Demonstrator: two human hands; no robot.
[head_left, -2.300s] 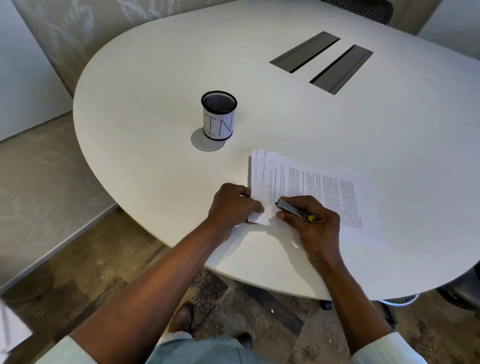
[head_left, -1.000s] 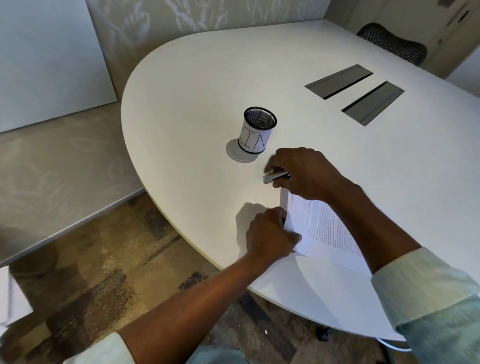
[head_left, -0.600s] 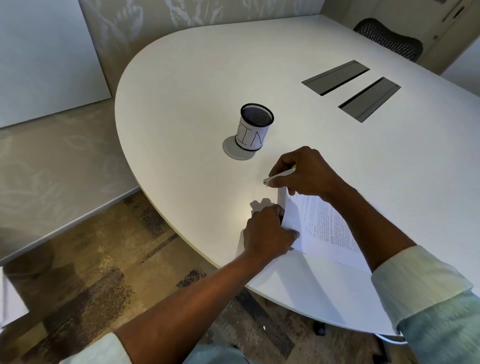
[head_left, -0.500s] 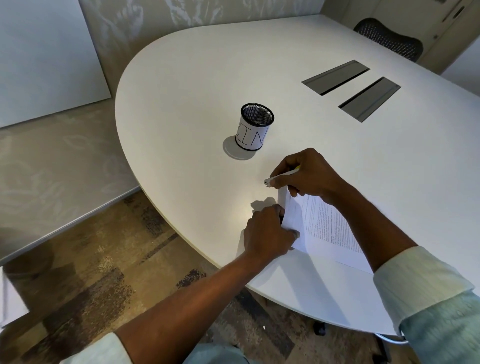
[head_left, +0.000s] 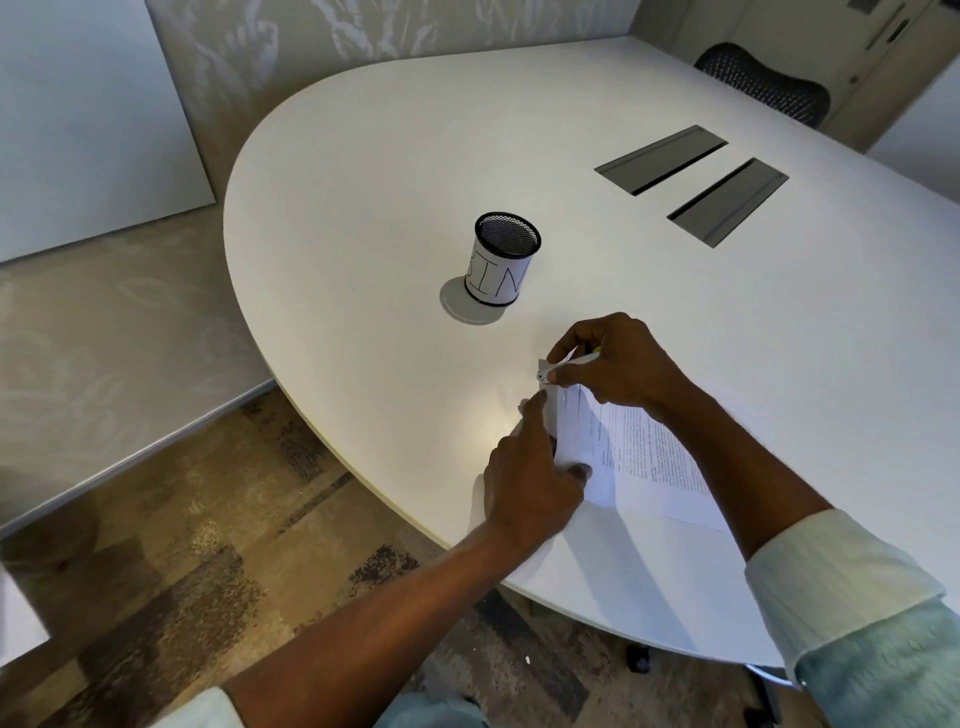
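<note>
1. The right hand (head_left: 618, 364) has its fingers curled tight round a slim silver tool (head_left: 563, 366), thumb and forefinger pinching it close to the tip, which points left at the far left corner of the stack of papers (head_left: 644, 457).
2. The left hand (head_left: 530, 478) clamps the same stack at its left edge. The thumb lies on top, the curled fingers sit against the edge, and the forefinger stretches out toward the corner under work.
3. The stack lies flat on the white table (head_left: 363, 208), close to its near edge, with the printed side up. The tool's tip is too small to make out, so I cannot tell if it already bites the corner.
4. A mesh cup (head_left: 501, 260) stands upright, well apart to the far left of the hands. Two dark cable hatches (head_left: 660, 158) sit farther off to the right, and a chair (head_left: 763, 83) stands beyond the table.
5. Risks, as I judge them:
   - The corner may tear if the tool is levered sharply while the sheets are pinned this tightly.
   - The tip may skid on the smooth paper and jab the outstretched left forefinger, which lies just beside it.
   - If the left thumb eases off, the top sheets may fan out and spoil the alignment.
</note>
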